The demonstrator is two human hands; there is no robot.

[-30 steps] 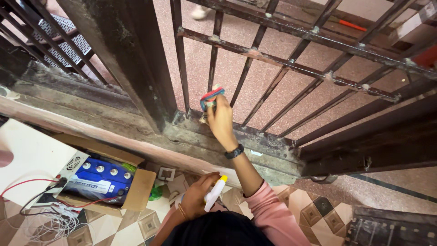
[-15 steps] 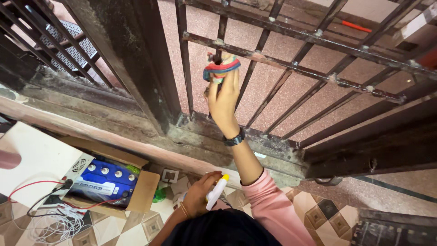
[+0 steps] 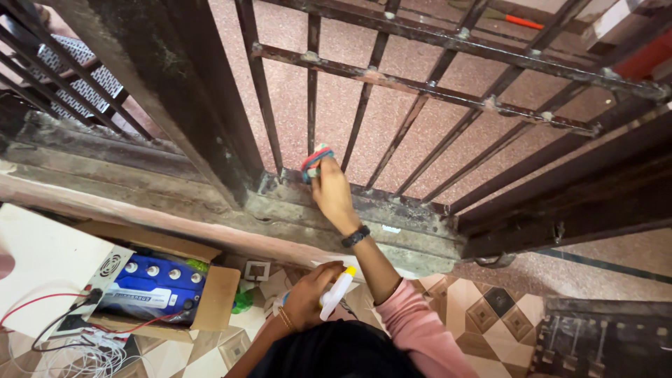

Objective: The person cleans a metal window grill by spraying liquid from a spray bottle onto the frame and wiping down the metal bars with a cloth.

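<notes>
The right hand, clenched on a striped rag, has slid back down from the crossbar to the foot of a bar at frame centre, so the wiping stroke runs the bar's length, while the left hand keeps gripping the spray bottle low down.

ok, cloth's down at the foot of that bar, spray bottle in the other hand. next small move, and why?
Probably slide the striped cloth up along the vertical bar. The right hand presses it at the bar's foot, just above the grimy sill, so the length above is open to wipe. The left hand holds the spray bottle low, away from the grille.
</notes>
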